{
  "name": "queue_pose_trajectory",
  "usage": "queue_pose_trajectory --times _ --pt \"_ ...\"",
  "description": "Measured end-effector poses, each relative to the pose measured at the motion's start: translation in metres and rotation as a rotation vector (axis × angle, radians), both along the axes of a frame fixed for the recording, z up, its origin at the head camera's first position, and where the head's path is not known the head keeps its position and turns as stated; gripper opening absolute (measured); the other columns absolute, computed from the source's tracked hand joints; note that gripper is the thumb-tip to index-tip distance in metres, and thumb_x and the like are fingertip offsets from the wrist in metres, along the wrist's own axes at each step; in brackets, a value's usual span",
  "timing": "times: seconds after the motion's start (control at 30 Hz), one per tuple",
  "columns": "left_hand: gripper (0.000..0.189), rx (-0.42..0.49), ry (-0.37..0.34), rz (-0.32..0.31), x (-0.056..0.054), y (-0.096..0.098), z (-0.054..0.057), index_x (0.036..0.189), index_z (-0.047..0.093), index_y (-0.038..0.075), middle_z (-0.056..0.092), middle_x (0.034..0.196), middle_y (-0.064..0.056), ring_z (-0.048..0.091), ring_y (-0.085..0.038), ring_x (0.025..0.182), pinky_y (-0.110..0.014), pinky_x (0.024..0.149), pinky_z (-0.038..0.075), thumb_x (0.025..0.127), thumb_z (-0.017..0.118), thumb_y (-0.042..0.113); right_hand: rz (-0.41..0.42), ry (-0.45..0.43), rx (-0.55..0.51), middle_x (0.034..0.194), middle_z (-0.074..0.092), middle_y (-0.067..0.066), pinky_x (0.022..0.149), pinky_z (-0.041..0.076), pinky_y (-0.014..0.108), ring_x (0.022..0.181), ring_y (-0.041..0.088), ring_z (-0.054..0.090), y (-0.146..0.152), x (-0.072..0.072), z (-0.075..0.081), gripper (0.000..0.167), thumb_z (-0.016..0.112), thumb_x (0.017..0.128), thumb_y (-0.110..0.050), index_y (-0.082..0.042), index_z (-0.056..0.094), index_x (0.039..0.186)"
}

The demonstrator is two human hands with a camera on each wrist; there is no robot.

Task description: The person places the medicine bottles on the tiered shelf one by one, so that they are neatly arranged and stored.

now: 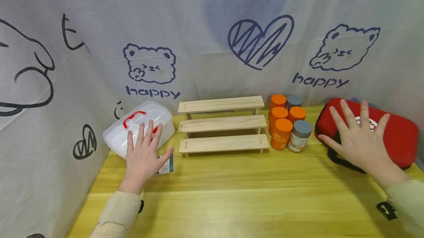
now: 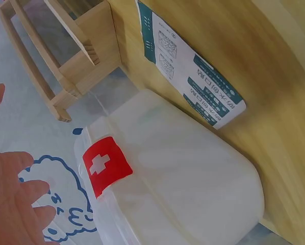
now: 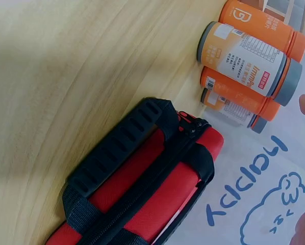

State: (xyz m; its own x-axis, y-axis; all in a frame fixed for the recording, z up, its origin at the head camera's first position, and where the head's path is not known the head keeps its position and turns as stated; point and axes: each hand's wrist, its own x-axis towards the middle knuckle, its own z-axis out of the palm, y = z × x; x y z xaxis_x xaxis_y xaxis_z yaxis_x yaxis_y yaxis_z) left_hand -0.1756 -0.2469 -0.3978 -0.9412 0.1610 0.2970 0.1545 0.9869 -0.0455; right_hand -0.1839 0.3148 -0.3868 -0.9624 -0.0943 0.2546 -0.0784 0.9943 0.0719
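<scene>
My left hand (image 1: 143, 159), fingers spread straight, hovers in front of a white plastic first-aid box (image 1: 116, 135) with a red handle. In the left wrist view the red latch with a white cross (image 2: 107, 164) shows on that box. Beside it on the table lies a white and teal packet (image 2: 191, 66), partly behind the left hand in the head view. My right hand (image 1: 361, 140), fingers also spread, is held over a red zipped case (image 1: 397, 135) and hides part of it. The case's black carry handle (image 3: 117, 145) faces the front. Both hands hold nothing.
A three-step wooden rack (image 1: 223, 143) stands mid-table at the back. Right of it several orange jars (image 1: 281, 135) and grey-lidded jars (image 1: 299, 137) stand close together. A printed cloth (image 1: 205, 46) hangs behind and on the left. The wooden table (image 1: 238, 194) spreads in front.
</scene>
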Motion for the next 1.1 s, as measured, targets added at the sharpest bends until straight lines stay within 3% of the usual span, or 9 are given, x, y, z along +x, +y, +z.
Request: queue_pose_trajectory --times 0.27,0.4,0.53,0.63,0.77,0.9,1.0,1.1 --pt "0.085 0.012 0.013 -0.009 -0.004 0.003 -0.001 0.154 0.02 0.018 0.014 0.158 -0.012 0.0 -0.032 0.144 -0.051 0.112 -0.016 0.088 0.042 0.067 0.024 0.016 0.008 0.158 -0.004 0.019 0.092 -0.028 0.068 0.134 0.04 -0.03 -0.002 -0.001 0.0 0.099 0.063 0.083 -0.054 -0.013 0.007 0.154" --pt "0.083 0.117 -0.005 -0.051 -0.006 0.005 -0.002 0.152 0.024 0.016 0.021 0.156 -0.013 0.009 -0.032 0.144 -0.053 0.114 -0.005 0.088 0.046 0.064 0.081 0.029 -0.084 0.158 0.001 0.019 0.097 -0.021 0.07 0.138 0.042 -0.02 -0.006 0.0 -0.001 0.091 0.066 0.086 -0.038 -0.009 0.011 0.153" --pt "0.079 0.319 -0.032 -0.127 -0.008 0.011 -0.004 0.149 0.032 0.012 0.029 0.153 -0.013 0.022 -0.033 0.14 -0.054 0.113 0.015 0.089 0.055 0.057 0.178 0.06 -0.217 0.157 0.012 0.02 0.106 0.002 0.07 0.142 0.042 -0.002 -0.014 -0.001 0.002 0.081 0.067 0.088 -0.024 -0.003 0.021 0.151" --pt "0.077 0.473 -0.065 -0.149 -0.009 0.017 -0.005 0.148 0.034 0.012 0.031 0.152 -0.012 0.026 -0.034 0.138 -0.056 0.11 0.023 0.089 0.058 0.054 0.248 0.084 -0.294 0.153 0.022 0.023 0.108 0.016 0.065 0.139 0.045 0.015 -0.024 -0.002 0.006 0.073 0.067 0.088 -0.02 0.002 0.029 0.147" --pt "0.072 0.71 -0.117 -0.152 -0.012 0.026 -0.009 0.148 0.035 0.012 0.034 0.151 -0.01 0.029 -0.032 0.137 -0.055 0.11 0.026 0.09 0.062 0.046 0.325 0.071 -0.423 0.145 0.033 0.027 0.107 0.024 0.062 0.129 0.047 0.031 -0.038 -0.004 0.01 0.065 0.066 0.089 -0.014 0.004 0.035 0.143" --pt "0.063 1.012 -0.147 -0.174 -0.018 0.034 -0.018 0.144 0.039 0.007 0.04 0.146 -0.013 0.035 -0.029 0.134 -0.046 0.111 0.03 0.092 0.065 0.029 0.368 0.055 -0.517 0.138 0.041 0.027 0.093 0.04 0.061 0.111 0.044 0.048 -0.052 -0.008 0.01 0.059 0.065 0.09 -0.012 0.004 0.038 0.139" --pt "0.056 1.238 -0.185 -0.169 -0.018 0.042 -0.02 0.141 0.041 -0.001 0.041 0.144 -0.02 0.037 -0.031 0.133 -0.043 0.111 0.029 0.092 0.064 0.015 0.366 0.029 -0.551 0.134 0.044 0.027 0.084 0.047 0.059 0.101 0.041 0.055 -0.063 -0.011 0.01 0.055 0.065 0.091 -0.014 0.003 0.041 0.137" --pt "0.052 1.371 -0.195 -0.127 -0.02 0.045 -0.029 0.139 0.043 -0.002 0.044 0.142 -0.021 0.039 -0.031 0.132 -0.041 0.112 0.029 0.093 0.063 0.01 0.365 0.009 -0.567 0.131 0.047 0.026 0.084 0.048 0.058 0.104 0.041 0.055 -0.073 -0.018 0.01 0.051 0.067 0.09 -0.014 0.004 0.046 0.133"
